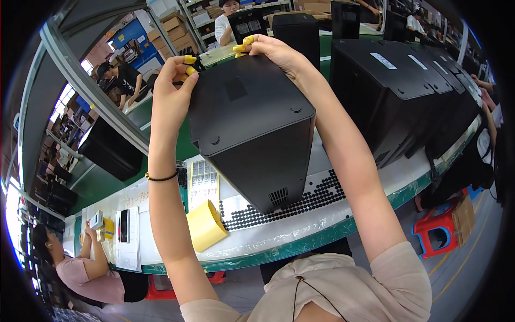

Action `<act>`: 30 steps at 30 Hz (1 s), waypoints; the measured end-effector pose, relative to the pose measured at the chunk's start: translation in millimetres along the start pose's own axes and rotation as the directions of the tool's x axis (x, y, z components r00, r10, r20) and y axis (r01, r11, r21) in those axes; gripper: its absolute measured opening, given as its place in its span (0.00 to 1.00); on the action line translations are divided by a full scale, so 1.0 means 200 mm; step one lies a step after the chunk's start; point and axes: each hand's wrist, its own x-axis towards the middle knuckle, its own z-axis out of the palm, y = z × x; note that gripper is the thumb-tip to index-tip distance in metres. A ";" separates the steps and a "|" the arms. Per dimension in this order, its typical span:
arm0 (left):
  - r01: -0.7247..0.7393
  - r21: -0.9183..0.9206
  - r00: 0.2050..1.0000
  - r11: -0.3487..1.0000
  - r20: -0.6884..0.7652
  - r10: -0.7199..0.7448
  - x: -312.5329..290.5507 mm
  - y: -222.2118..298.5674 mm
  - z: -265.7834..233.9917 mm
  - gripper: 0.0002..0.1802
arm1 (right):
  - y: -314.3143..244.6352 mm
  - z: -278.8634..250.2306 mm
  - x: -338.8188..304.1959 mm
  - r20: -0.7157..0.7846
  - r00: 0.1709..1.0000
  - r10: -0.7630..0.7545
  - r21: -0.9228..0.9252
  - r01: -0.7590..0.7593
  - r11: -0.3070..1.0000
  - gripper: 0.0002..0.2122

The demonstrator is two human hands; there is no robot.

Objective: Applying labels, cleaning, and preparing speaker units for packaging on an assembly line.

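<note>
A black computer case (252, 155) stands on the table in front of me, its top face toward me with two small round feet (295, 109) along the near edge and a darker square patch. My left hand (174, 88) is at its far left corner, fingers curled and thumb close to them, yellow covers on the fingertips. Over the far edge, my right hand (268, 49) has its fingertips, also in yellow covers, pressed together. Whatever either hand pinches is too small or hidden to name. My right wrist passes above the case's far right side.
Rows of round black pads (247, 216) lie on a white sheet around the case's base. Left of them are a yellow paper (205, 228) and a label sheet (205, 182). More black cases (397, 91) stand close on the right. A co-worker (88, 268) sits at the left.
</note>
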 end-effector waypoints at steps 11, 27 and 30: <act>-0.079 0.252 0.997 0.965 0.040 0.071 0.09 0.03 0.02 0.15 | 0.03 0.00 -0.01 -0.002 0.996 -0.091 0.103 0.091 0.991 0.11; -0.405 0.540 0.909 0.738 0.324 0.262 0.08 0.12 -0.07 0.11 | 0.02 0.01 -0.06 -0.018 0.999 -0.040 0.110 0.042 0.993 0.11; -0.388 0.538 0.905 0.748 0.376 0.199 0.03 0.13 -0.11 0.11 | 0.07 -0.01 -0.03 0.018 0.998 -0.058 0.231 0.053 0.971 0.12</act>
